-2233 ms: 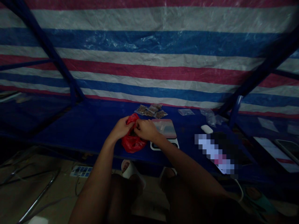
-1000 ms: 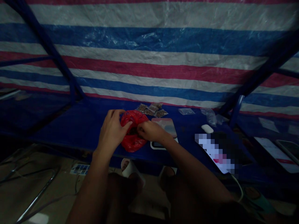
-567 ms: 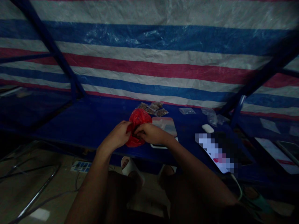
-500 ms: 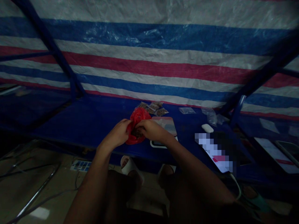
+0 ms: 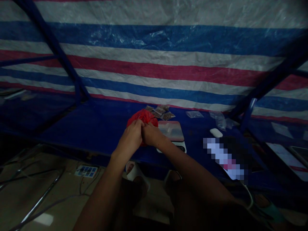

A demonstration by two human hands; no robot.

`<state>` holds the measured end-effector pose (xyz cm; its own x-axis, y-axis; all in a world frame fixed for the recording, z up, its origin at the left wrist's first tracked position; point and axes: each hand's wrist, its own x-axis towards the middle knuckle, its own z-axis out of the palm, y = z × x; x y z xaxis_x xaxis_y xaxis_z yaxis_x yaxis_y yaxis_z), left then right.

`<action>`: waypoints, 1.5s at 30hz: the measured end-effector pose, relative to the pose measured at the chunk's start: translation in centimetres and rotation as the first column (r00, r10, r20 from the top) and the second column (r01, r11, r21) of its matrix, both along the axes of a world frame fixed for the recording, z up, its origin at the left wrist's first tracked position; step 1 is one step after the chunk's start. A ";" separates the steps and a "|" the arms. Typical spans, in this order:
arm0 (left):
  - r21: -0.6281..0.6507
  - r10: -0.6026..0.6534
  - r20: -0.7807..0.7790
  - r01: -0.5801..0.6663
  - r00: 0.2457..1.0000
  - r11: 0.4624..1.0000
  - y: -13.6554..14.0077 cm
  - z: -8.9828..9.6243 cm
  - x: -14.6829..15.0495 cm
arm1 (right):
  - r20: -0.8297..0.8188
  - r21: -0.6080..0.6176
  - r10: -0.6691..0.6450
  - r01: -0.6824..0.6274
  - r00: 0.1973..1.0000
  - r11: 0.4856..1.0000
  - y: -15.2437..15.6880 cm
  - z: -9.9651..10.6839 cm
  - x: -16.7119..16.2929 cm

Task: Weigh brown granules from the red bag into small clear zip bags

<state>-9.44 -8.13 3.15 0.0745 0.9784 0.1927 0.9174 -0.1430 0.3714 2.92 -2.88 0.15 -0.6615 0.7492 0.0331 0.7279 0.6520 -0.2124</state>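
1. Both bare forearms reach in from the bottom edge and converge, the left rising steeply and the right slanting inward across the near part of the scale

2. The left hand [image 5: 134, 130] is curled with its back facing up, its fingers drawn together and clamped on the red plastic bag [image 5: 141, 115]; its fingertips are largely hidden

3. The right hand [image 5: 150, 133] is bent inward beside it, knuckles close against the left hand, also closed on the bag's film; what lies beneath its fingers cannot be seen

4. The bag sits near the front edge of the blue table [image 5: 103, 125], just left of the scale; its thin, glossy film is bunched into creases, bulging out beyond the hands

5. The scale [image 5: 170, 130] has a smooth, rounded-corner plate, reflecting pinkish and grey tones, over a white body with a dark display strip

6. Behind the bag and scale, small clear packets [image 5: 163, 110] of brownish, grainy contents lie overlapping in a loose heap

7. Farther right are a flat clear pouch [image 5: 194, 114], crumpled transparent film [image 5: 220, 119] and a smooth, rounded white case [image 5: 216, 132]

8. A striped sheet [image 5: 154, 38] of wrinkled, shiny woven plastic in red, white and blue hangs behind, with slanting blue bars [image 5: 53, 41] in front
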 end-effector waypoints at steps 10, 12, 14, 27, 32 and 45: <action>-0.325 0.059 -0.326 -0.171 0.943 0.930 -0.4 -0.4 -0.7 | 0.014 -0.111 -0.002 0.003 1.000 0.994 0.2 1.5 0.5; -0.288 0.072 -0.316 -0.168 0.946 0.943 -0.2 -0.6 -0.6 | 0.008 -0.112 -0.012 0.013 1.000 0.994 0.4 1.6 0.6; -0.238 0.053 -0.281 -0.124 0.958 0.963 0.2 -1.0 -0.5 | -0.015 -0.113 -0.014 0.012 1.000 0.993 0.8 1.7 0.9; -0.230 -0.049 -0.241 -0.008 0.969 0.973 1.3 -2.0 -0.2 | -0.351 -0.113 -0.040 0.000 0.936 0.994 2.1 2.5 4.2; -0.181 -0.077 -0.236 0.034 0.969 0.983 1.3 -1.7 0.3 | -0.499 -0.120 -0.212 0.176 0.840 0.977 2.4 3.7 8.0; -0.199 -0.218 -0.126 0.191 0.968 0.961 2.7 -3.0 0.6 | -0.558 -0.262 -0.321 0.205 0.765 0.943 2.5 3.0 12.0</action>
